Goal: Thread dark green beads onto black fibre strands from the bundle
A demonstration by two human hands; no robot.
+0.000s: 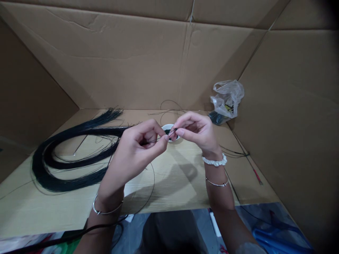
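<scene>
While the left hand (136,151) and right hand (197,130) are meeting just above a small white cup (169,127), the fingers (164,137) of each are pressing together at the tips, pinching a thin black strand (159,139) between the hands. A white scrunchie (214,161) is circling the right wrist, and a slim silver bangle (108,208) is circling the left. Farther out, a long looped bundle of black strands (60,165) is lying across the pale wood counter (174,180) to the left, while a crumpled plastic bag (227,98) is sitting by the cardboard wall (132,56) behind.
</scene>
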